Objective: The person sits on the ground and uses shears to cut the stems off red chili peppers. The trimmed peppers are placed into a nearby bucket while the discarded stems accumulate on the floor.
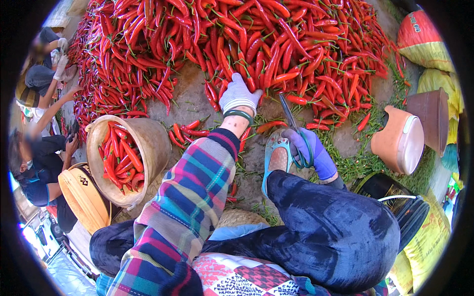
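Observation:
A big heap of red chili peppers (259, 48) with green stems spreads over the ground before me. My left hand (240, 94), in a white striped glove, touches the heap's near edge. Its fingertips are partly hidden among the peppers, so any grip there is unclear. In a purple glove, my right hand (313, 150) holds a pair of scissors (289, 111) by the green handles, blades pointing at the heap. A few loose peppers (189, 131) lie left of my left wrist. To the left, a tilted plastic bucket (153, 148) contains cut peppers (124, 161).
Green stems (344, 162) litter the ground at right. Beyond are an orange plastic stool (392, 140), a brown bucket (431, 114), a black bucket (396, 203) and full sacks (422, 37). At left, two people (40, 162) sit beside the heap, near a yellowish bucket (83, 196).

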`<state>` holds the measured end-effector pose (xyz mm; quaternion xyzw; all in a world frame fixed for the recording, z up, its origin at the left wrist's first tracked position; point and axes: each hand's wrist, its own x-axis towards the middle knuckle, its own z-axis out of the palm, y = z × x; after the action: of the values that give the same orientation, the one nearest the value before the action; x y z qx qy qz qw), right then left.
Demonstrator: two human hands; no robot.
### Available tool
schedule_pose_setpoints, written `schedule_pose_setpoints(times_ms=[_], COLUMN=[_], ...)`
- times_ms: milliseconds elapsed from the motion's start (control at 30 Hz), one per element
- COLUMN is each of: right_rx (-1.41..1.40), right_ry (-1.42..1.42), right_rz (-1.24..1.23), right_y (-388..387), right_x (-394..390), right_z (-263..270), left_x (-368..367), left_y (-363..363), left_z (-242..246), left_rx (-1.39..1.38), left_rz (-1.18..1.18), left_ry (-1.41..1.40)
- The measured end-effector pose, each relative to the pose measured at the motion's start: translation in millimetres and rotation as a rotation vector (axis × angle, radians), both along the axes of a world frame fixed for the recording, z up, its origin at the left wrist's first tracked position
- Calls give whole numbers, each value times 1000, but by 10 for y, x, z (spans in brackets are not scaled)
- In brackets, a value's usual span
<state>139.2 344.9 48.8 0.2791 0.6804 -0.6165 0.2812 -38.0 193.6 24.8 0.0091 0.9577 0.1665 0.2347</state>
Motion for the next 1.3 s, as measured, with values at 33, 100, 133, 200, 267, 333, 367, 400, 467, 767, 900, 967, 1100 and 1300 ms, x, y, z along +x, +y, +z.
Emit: schedule_pose_setpoints(times_ms=[33,100,133,200,267,333,367,400,467,767,900,967,1100,1300], right_rx=[19,-4,-15,-53,-56,6,43,134,26,186,189,171,148,164], right_ry=[30,-64,-112,-51,77,155,191,324,375,225,288,183,255,-3], right_rz=[28,-11,-30,14,107,273,365,398,354,528,545,548,512,329], right_y=[-13,-84,-125,-201,-252,-284,-291,-338,-394,-437,-418,-405,-363,-297], right_x=[-3,-22,-31,-38,-65,-111,-137,-148,-175,-328,-285,-242,-222,-211], right_z=[0,-12,-18,-28,-52,-92,-110,-129,-143,-37,-81,-116,-153,-72], left_x=[-16,8,13,53,65,194,256,324,457,632,603,587,566,504], left_y=[-55,-241,-361,-640,-911,-1142,-1208,-1248,-1269,-1176,-1151,-1123,-1103,-1058], left_z=[-75,-232,-311,-437,-478,-432,-392,-346,-243,36,-9,-77,-244,-493], left_rx=[23,87,91,178,350,805,945,996,1101,1027,961,926,875,467], left_rz=[-28,28,12,11,10,201,283,299,335,215,186,171,127,199], left_ry=[28,70,38,22,-142,-493,-636,-656,-718,-720,-678,-687,-720,-391])
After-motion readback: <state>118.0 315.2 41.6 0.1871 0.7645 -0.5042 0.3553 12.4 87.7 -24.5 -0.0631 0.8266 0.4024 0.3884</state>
